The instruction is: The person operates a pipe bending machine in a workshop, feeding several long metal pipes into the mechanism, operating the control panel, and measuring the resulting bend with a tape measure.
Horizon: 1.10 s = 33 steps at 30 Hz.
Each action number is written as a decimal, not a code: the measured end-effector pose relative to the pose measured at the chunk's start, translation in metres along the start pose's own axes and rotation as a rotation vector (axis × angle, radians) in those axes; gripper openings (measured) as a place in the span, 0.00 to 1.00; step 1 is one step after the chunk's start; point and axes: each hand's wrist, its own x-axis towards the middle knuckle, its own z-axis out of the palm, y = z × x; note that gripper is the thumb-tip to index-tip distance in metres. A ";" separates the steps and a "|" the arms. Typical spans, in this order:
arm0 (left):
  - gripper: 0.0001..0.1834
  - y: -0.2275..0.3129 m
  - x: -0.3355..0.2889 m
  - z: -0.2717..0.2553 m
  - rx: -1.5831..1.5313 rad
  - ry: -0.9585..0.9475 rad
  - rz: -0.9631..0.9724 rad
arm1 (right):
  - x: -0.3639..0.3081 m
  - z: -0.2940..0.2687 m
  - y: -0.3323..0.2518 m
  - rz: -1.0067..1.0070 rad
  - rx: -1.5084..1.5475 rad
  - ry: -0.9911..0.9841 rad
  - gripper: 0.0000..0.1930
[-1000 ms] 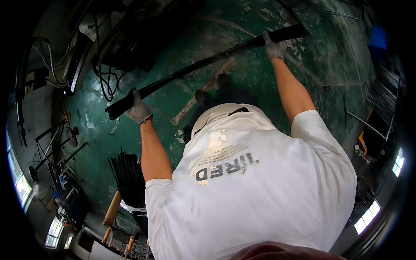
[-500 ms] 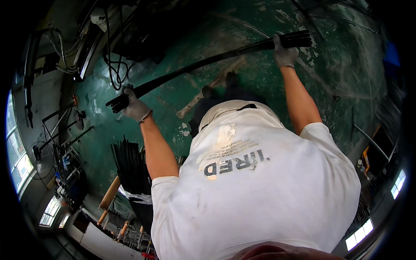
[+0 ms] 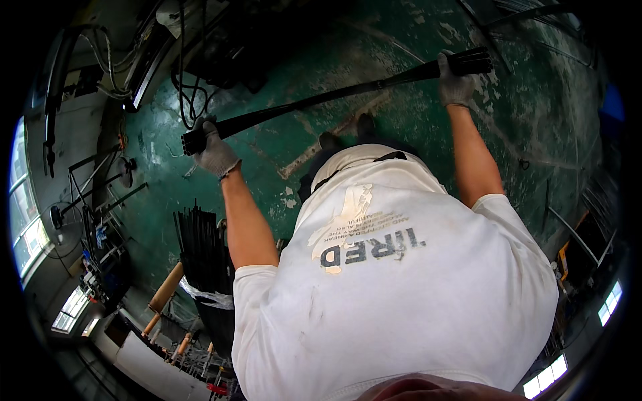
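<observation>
A bundle of long, thin black strips [image 3: 321,97] stretches across in front of me above the floor, narrow in the middle and fanned at its ends. My left hand [image 3: 217,155], in a grey knit glove, is closed round the bundle close to its left end. Near the right end, my gloved right hand [image 3: 456,87] grips the same bundle, held farther from me than the left. Several strip ends stick out past each hand. The fingers of both hands are partly hidden behind the bundle and the gloves.
A second stack of black strips [image 3: 200,244] with clear plastic wrap [image 3: 208,297] stands at my left. Beside it are brown rolls [image 3: 166,287]. Dark cables [image 3: 192,100] hang near my left hand. The green floor [image 3: 254,180] has worn paint.
Both hands have shifted slightly right with the bundle, the left one also a little farther from me. The strips look more twisted together and narrower in the middle.
</observation>
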 end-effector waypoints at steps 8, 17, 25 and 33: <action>0.09 -0.008 0.000 -0.007 -0.132 0.011 0.046 | 0.006 0.006 0.005 0.058 0.032 -0.061 0.12; 0.10 -0.009 -0.002 -0.001 -0.183 0.036 0.078 | 0.014 0.011 0.016 0.047 -0.140 -0.125 0.22; 0.13 -0.015 -0.003 -0.009 -0.204 0.062 0.064 | 0.012 0.011 0.018 0.121 -0.207 -0.074 0.32; 0.13 0.002 -0.001 -0.012 -0.026 0.014 0.084 | 0.013 -0.001 0.014 0.027 -0.225 -0.124 0.30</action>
